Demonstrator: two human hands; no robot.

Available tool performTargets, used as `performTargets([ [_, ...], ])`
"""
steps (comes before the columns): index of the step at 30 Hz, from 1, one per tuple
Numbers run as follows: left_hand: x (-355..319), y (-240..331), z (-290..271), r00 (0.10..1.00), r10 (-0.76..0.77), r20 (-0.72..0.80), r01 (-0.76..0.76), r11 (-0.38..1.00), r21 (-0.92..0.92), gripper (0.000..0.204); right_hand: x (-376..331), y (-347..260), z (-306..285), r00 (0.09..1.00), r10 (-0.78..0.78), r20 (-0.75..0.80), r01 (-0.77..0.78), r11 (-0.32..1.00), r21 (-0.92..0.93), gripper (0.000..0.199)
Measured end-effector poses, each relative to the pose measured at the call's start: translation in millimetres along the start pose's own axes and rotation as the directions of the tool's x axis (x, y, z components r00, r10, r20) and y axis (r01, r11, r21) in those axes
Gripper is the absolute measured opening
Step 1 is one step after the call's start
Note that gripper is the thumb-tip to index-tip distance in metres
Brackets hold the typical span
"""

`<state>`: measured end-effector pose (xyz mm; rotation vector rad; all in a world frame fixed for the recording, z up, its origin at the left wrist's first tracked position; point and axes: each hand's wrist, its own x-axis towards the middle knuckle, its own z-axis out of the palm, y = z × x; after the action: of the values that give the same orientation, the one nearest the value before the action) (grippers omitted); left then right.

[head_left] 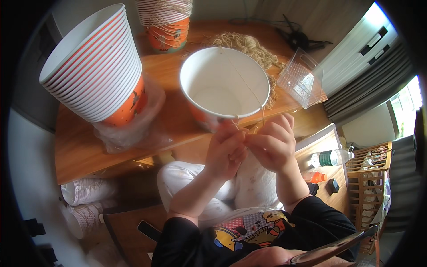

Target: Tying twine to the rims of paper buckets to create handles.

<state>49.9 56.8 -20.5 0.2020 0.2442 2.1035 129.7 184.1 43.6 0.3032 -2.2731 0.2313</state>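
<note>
We hold both hands close together at the near rim of a white paper bucket [224,84], which stands at the front edge of the wooden table [89,147]. Our left hand [227,149] and our right hand [271,144] pinch a thin string [249,89] between the fingertips; the fingers of both are closed on it, just beside the rim. The string runs from the far rim across the open mouth of the bucket down to our fingers, like a handle. We judge that we are now fastening this near end at the rim, probably with a knot, though the knot itself is too small to see. The next move seems to call for a steady, gentle pull, so that the light bucket does not tip over the table edge toward our lap.

To the left, a tall stack of buckets [95,66] leans on a plastic bag. Behind lies a bundle of string [247,46], and to the right a clear plastic box [302,80]. Between these the room is narrow; toward our body it is open.
</note>
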Motion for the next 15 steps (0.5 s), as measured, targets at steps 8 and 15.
performTargets([
  [8,1.8,9.5,-3.6,0.999,-0.023,0.046,0.028,0.995,-0.096,0.014,-0.2,-1.8,-1.9,0.999,-0.038,-0.008,0.038,0.999,-0.024,0.024],
  [15,-2.7,15.7,0.0,0.998,0.054,0.026,-0.055,0.998,0.014,0.018,0.1,-2.1,-2.1,0.998,0.009,0.054,-0.007,0.999,-0.039,0.022],
])
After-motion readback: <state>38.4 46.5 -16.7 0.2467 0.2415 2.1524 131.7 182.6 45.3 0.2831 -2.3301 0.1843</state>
